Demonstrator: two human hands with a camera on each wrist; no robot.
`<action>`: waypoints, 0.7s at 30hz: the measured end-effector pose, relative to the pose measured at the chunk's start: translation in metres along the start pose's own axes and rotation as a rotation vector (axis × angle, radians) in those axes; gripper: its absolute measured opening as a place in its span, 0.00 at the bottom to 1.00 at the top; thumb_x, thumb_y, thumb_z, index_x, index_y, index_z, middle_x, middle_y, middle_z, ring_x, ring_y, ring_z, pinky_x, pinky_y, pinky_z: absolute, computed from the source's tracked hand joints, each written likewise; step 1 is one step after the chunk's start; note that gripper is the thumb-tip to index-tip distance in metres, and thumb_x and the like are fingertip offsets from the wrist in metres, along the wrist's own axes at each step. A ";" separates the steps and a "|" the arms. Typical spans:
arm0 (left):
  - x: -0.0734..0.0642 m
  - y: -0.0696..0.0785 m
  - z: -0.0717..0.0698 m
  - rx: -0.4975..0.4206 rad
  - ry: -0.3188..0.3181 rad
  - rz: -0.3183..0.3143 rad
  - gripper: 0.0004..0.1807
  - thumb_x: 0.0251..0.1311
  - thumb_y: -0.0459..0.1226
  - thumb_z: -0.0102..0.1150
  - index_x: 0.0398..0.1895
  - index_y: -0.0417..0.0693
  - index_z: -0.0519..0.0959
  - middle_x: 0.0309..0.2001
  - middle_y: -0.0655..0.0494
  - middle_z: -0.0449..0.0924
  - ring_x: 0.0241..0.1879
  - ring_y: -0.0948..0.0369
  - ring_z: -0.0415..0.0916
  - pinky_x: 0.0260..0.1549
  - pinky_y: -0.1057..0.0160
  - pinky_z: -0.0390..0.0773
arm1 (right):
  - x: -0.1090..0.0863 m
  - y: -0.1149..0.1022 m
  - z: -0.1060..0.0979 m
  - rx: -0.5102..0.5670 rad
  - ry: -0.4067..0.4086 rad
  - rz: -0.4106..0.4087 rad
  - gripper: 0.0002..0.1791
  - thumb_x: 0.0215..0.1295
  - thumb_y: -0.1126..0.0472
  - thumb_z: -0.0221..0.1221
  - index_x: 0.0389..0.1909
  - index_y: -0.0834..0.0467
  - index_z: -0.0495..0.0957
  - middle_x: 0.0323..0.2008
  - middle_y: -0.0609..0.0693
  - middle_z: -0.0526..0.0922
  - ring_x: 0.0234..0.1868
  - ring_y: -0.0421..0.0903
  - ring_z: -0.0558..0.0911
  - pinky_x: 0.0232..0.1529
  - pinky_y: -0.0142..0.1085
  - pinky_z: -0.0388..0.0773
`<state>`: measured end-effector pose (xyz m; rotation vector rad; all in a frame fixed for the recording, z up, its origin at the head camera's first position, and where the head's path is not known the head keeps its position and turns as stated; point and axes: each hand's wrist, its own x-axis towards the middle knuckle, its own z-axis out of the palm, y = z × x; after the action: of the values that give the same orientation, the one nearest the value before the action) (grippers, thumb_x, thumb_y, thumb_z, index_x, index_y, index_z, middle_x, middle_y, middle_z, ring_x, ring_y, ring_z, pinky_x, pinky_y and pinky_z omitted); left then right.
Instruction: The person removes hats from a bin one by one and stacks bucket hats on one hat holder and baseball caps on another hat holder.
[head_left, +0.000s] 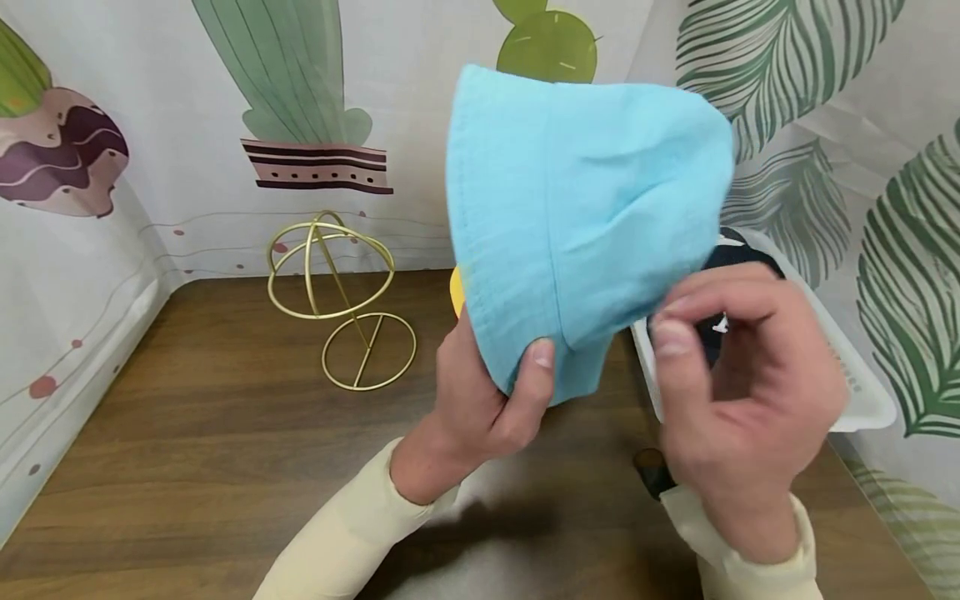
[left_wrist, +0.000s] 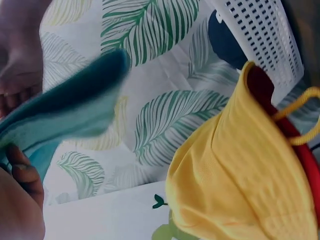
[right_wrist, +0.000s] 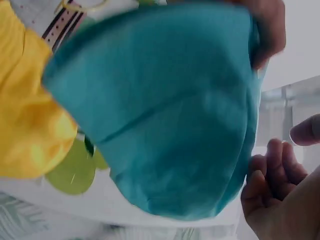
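A light blue bucket hat [head_left: 592, 208] is held up on its side over the table, brim to the left. My left hand [head_left: 491, 400] grips its brim, thumb on the near face. In the left wrist view the hat [left_wrist: 65, 112] shows edge-on. My right hand [head_left: 750, 375] is close by the crown's lower edge, fingers loosely bent. The right wrist view shows its thumb [right_wrist: 306, 131] apart from the fingers, with nothing between them. Behind the blue hat is a yellow hat [left_wrist: 220, 165] with a red inside and a yellow cord, mostly hidden in the head view.
A gold wire hat stand [head_left: 330, 312] with a round base is on the wooden table [head_left: 187, 467] at left. A white slotted basket [head_left: 862, 404] with dark cloth items is at right. A small dark object [head_left: 654, 471] lies near the right wrist. Patterned cloth [head_left: 420, 100] hangs behind.
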<state>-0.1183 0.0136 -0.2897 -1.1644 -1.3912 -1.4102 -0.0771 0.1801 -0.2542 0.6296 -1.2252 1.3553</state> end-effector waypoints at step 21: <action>0.013 0.006 -0.007 0.179 -0.200 0.166 0.11 0.63 0.35 0.58 0.44 0.36 0.73 0.31 0.50 0.73 0.27 0.58 0.70 0.28 0.66 0.72 | -0.016 -0.012 0.016 -0.043 -0.404 -0.026 0.27 0.59 0.57 0.74 0.42 0.78 0.76 0.31 0.59 0.81 0.31 0.49 0.81 0.41 0.33 0.82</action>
<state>-0.1160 0.0068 -0.2752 -1.2974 -1.4875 -1.0545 -0.0667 0.1571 -0.2604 0.9156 -1.5570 1.2103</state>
